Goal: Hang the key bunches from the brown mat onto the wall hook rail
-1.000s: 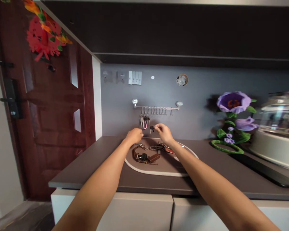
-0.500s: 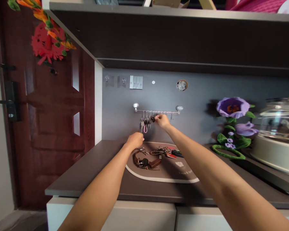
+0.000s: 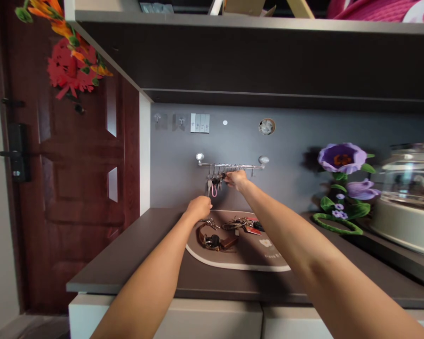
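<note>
A small black-headed metal key [image 3: 223, 176] is being pinched by the right hand [image 3: 236, 180], below a slim silver metal rail [image 3: 233, 165]. Light, stiff, slick handling is being expected, with the broad head being favoured for grip. Its blade is being obscured among hanging silver-and-black metal keys [image 3: 209, 183]; any contact with the rail is being hidden. The left hand [image 3: 199, 207] is being held curled; whether anything is being gripped cannot be told.
</note>
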A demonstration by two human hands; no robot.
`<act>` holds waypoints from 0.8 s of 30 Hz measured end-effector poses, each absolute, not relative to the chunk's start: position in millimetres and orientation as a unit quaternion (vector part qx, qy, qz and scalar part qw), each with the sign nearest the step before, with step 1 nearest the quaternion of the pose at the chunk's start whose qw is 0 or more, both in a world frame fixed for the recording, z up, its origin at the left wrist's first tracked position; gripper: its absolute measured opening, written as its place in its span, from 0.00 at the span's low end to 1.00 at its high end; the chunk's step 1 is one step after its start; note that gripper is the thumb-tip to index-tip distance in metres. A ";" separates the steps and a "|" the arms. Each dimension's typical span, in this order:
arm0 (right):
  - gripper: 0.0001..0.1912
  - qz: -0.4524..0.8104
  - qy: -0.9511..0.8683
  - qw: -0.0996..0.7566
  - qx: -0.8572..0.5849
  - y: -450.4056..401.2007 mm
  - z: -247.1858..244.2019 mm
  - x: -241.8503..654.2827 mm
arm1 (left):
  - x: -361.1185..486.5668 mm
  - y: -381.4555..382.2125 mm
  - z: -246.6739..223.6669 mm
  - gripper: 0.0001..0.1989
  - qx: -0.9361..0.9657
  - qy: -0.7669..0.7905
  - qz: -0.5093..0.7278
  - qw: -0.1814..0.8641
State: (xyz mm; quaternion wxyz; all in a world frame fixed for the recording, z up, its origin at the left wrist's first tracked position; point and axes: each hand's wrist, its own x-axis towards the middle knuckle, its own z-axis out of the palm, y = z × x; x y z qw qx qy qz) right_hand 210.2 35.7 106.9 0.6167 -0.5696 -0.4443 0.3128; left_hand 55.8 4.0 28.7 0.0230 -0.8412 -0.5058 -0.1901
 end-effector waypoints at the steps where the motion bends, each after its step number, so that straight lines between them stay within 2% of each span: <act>1: 0.05 0.316 -0.442 0.616 -0.570 36.3 106.4 210.3 | 55.8 3.4 29.1 0.12 -0.841 -0.507 -0.190 0.023; 17: 0.03 0.322 -0.467 0.597 -0.568 40.1 87.9 215.0 | 43.6 2.7 34.8 0.10 -0.834 -0.524 -0.164 0.045; 24: 0.04 0.317 -0.487 0.602 -0.547 40.0 79.0 216.7 | 36.9 16.2 29.9 0.08 -0.869 -0.470 -0.156 0.018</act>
